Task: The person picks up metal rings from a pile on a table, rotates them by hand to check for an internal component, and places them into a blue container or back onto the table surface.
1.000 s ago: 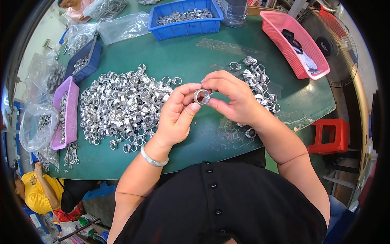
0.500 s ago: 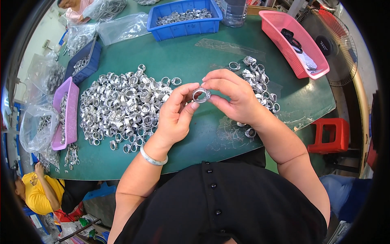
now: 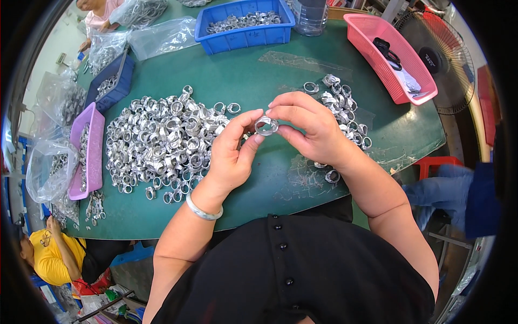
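Between both hands, a silver metal ring [image 3: 266, 126] is held up above the green table [image 3: 259, 183]. My left hand [image 3: 233, 148] pinches its left side with thumb and fingertips. On the other side, my right hand [image 3: 312, 125] grips it the same way, fingers over the top edge and thumb beneath. A large heap of similar silver rings [image 3: 162, 137] spreads to the left of my left hand. Beyond my right hand lies a smaller group of rings [image 3: 341, 100], partly hidden by that hand and forearm.
A blue bin [image 3: 245, 38] of rings stands at the back, with a clear plastic jar [image 3: 310, 19] beside it. Far right is a pink basket [image 3: 372, 59] holding dark scissors. A purple tray [image 3: 89, 156] and a darker blue bin [image 3: 121, 75] line the left side. Two people work nearby; another passes at right.
The ring has tilted slightly between my fingers; both hands stay in place. At the right, a person in blue trousers has moved in front of the red stool.
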### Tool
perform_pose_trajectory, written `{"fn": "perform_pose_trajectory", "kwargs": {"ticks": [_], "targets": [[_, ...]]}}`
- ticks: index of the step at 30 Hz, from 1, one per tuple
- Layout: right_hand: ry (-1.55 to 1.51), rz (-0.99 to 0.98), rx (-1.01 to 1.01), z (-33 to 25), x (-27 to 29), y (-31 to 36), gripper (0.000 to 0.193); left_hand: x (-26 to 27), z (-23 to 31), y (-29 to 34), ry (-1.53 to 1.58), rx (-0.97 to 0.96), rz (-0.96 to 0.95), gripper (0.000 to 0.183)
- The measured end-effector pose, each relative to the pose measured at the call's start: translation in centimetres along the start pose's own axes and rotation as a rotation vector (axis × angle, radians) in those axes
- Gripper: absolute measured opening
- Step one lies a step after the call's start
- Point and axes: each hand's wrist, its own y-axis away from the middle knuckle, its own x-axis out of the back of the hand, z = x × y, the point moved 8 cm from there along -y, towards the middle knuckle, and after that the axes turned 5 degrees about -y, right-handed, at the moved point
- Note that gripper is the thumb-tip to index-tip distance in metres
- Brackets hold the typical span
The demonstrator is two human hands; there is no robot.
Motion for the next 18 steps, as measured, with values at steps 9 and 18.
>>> {"fn": "perform_pose_trajectory", "kwargs": {"ticks": [9,18], "targets": [[0.009,-0.022,-0.003,0.17,-0.09,0.08,0.031,-0.21,0.12,-0.09,-0.014,0.011,-0.036,0.038],[0.012,-0.033,0.004,0.12,-0.23,0.05,0.031,-0.04,-0.01,-0.12,-0.072,-0.006,0.016,0.04]]}}
